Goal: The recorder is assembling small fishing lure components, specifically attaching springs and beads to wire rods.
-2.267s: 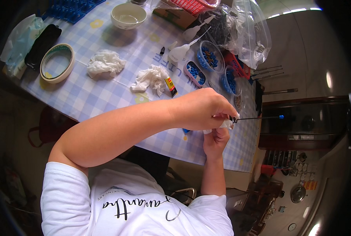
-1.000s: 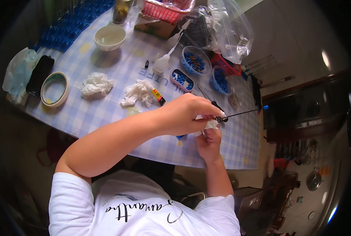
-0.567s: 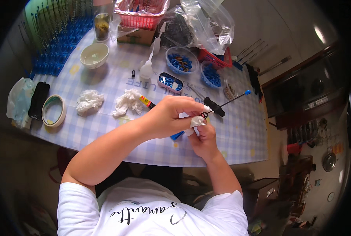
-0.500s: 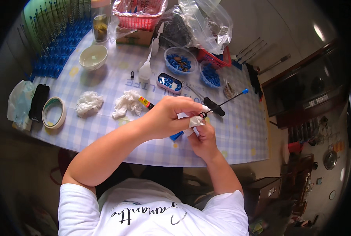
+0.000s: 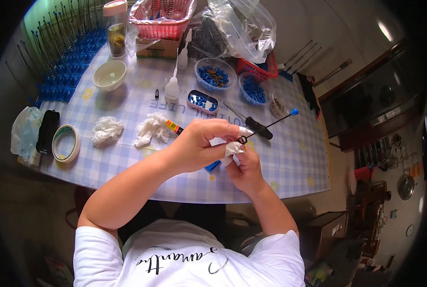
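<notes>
Both hands met just over the near edge of the bench (image 5: 290,158), which wore a blue-and-white checked cloth. Left hand (image 5: 201,146) was curled shut, fingertips pinched on a thin black pin with a blue ball head (image 5: 268,126), gripping it at the small loop end. That pin pointed off toward 2 o'clock, blue head up and away from the hands. Right hand (image 5: 244,167) sat right under and against the left one, fingers closed on a bit of white tissue (image 5: 232,149) tucked between the two hands.

Stuff around them: a black-handled screwdriver (image 5: 257,127) lay just past the left fingertips at about 1 o'clock. Two crumpled white wads (image 5: 151,128) sat at 10 o'clock, with a roll of tape (image 5: 66,143) farther out at 9. A small tin of blue parts (image 5: 202,101) was at 12 o'clock, and a cream bowl (image 5: 109,74) was well off at 11.
</notes>
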Demonstrator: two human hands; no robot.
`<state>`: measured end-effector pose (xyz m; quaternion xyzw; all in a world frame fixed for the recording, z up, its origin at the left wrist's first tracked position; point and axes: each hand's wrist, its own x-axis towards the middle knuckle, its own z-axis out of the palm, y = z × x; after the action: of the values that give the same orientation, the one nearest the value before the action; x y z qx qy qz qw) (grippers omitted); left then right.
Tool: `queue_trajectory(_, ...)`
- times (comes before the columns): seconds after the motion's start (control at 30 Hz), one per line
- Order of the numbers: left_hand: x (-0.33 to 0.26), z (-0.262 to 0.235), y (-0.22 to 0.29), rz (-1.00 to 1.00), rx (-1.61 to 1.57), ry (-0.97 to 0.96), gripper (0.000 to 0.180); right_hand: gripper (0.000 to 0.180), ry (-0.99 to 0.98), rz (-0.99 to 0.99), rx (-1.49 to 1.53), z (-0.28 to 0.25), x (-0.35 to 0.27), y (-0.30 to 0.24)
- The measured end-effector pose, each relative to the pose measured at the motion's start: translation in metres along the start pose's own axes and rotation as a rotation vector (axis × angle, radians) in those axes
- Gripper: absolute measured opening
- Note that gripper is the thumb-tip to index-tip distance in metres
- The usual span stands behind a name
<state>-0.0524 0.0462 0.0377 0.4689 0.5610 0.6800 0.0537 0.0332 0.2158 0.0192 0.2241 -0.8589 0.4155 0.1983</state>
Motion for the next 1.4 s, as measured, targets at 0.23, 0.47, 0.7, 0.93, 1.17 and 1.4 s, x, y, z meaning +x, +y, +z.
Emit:
queue_trajectory(0.23,-0.0015,-0.0004,0.0004,-0.005,0.010,-0.005,0.035,0.040,0.020,-0.095,0.046,0.0006,0.0009,0.0055)
queue_trajectory(0.47,-0.0039,0.0005,-0.0037,-0.013,-0.079,0.007,0.034,0.049,-0.016,0.012,0.066,0.0003,0.0015,0.0002)
queue_trajectory(0.7,-0.0019,-0.0023,0.0018,-0.025,0.018,-0.022,0.031,0.038,0.005,0.014,0.046,0.0003,-0.0007,0.0011)
queue_trajectory(0.93,-0.0023,-0.0025,-0.0003,0.005,0.042,-0.024,0.032,0.037,0.008,0.037,0.036,0.0009,-0.0016,0.0001)
queue_trajectory(1.17,-0.0030,-0.0022,-0.0022,-0.004,0.040,-0.019,0.026,0.038,0.025,-0.014,0.040,0.0022,0.0019,0.0001)
queue_trajectory(1.4,-0.0023,-0.0020,-0.0015,-0.002,0.059,-0.019,0.026,0.041,0.022,-0.061,0.027,0.0021,0.0008,0.0038)
